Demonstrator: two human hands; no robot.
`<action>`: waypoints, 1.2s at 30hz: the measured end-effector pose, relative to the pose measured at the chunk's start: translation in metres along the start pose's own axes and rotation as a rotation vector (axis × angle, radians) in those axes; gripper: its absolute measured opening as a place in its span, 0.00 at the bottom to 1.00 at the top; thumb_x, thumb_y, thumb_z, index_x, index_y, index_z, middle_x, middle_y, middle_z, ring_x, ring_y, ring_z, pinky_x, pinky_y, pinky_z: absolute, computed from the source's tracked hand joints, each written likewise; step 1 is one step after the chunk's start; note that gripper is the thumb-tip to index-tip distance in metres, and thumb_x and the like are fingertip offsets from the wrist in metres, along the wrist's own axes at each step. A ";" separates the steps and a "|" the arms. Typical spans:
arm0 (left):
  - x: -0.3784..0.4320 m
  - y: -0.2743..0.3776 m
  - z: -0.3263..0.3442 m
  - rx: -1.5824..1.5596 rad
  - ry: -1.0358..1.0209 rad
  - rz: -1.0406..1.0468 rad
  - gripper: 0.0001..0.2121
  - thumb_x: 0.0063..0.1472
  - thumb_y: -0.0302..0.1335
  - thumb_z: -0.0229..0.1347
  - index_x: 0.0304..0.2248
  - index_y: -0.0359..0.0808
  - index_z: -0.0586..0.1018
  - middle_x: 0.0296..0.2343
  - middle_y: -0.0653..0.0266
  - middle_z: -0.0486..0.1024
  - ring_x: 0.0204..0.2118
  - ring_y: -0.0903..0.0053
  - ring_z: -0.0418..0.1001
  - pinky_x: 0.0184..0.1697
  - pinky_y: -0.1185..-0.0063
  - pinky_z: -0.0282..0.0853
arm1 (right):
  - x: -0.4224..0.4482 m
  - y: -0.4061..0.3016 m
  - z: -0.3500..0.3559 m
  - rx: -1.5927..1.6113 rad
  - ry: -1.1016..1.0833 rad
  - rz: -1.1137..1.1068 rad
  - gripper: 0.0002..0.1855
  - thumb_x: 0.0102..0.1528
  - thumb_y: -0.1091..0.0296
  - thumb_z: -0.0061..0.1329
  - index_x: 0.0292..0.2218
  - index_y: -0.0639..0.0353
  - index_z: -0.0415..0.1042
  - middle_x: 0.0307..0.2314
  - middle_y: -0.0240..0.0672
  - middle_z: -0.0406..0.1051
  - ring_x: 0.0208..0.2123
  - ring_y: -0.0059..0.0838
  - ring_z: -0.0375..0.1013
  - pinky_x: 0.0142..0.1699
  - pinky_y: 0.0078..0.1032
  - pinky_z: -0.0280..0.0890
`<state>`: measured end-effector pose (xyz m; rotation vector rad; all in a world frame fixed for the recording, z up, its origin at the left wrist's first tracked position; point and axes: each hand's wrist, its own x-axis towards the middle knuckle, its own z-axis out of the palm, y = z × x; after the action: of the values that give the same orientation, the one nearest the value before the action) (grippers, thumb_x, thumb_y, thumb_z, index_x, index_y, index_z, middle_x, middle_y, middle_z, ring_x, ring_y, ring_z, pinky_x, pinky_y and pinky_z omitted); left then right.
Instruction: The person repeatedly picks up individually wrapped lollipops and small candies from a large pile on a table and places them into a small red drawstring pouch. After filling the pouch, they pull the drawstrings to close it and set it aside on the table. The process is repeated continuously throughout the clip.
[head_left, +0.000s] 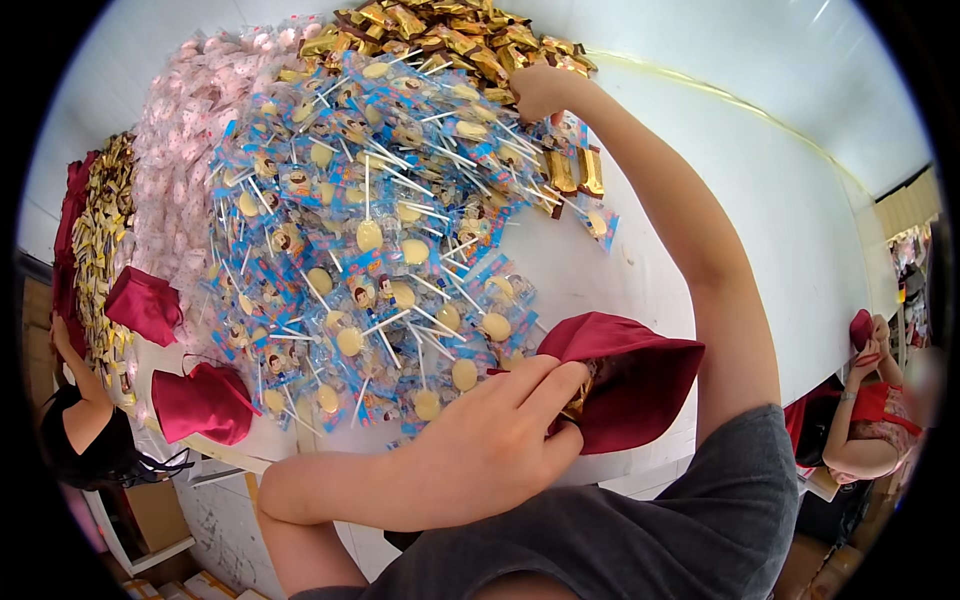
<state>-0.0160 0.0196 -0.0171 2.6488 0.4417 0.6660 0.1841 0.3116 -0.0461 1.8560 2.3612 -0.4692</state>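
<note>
My left hand grips the rim of a dark red satin pouch, whose mouth gapes to the right. A bit of gold wrapper shows inside it, beside my fingers. Far across the table, my right hand reaches to the edge of a heap of gold-wrapped sweets. Its fingertips are hidden, so whether it holds a sweet is unclear. Between my hands spreads a large pile of lollipops in clear and blue wrappers with white sticks. Two gold-wrapped bars lie just below my right wrist.
Two more dark red pouches, one upper and one lower, lie at the left. Beyond them are pink-dotted clear packets and small gold-and-yellow packets. One person works at the left, another at the right of the white table.
</note>
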 end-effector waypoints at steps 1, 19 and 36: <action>0.000 0.001 0.001 0.001 0.009 0.003 0.06 0.42 0.23 0.53 0.21 0.29 0.70 0.37 0.48 0.65 0.37 0.64 0.67 0.35 0.77 0.69 | -0.002 0.001 0.003 -0.031 0.005 0.010 0.07 0.44 0.76 0.45 0.27 0.72 0.69 0.24 0.49 0.72 0.21 0.39 0.75 0.23 0.29 0.72; 0.008 0.035 0.001 0.021 -0.043 -0.112 0.07 0.43 0.18 0.54 0.26 0.31 0.74 0.42 0.51 0.65 0.44 0.60 0.65 0.43 0.72 0.66 | -0.334 -0.047 -0.005 0.393 0.391 -0.668 0.07 0.40 0.82 0.55 0.22 0.63 0.70 0.18 0.37 0.72 0.20 0.26 0.73 0.24 0.20 0.66; -0.018 0.041 0.061 -0.131 0.555 -0.429 0.17 0.46 0.23 0.62 0.37 0.30 0.74 0.38 0.53 0.68 0.41 0.62 0.68 0.39 0.74 0.66 | -0.337 -0.036 0.060 0.308 0.543 -0.438 0.07 0.39 0.80 0.53 0.24 0.59 0.71 0.19 0.34 0.71 0.22 0.34 0.71 0.26 0.28 0.66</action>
<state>0.0087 -0.0401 -0.0569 2.1109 1.0389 1.2249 0.2280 -0.0276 -0.0069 1.7381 3.2562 -0.4223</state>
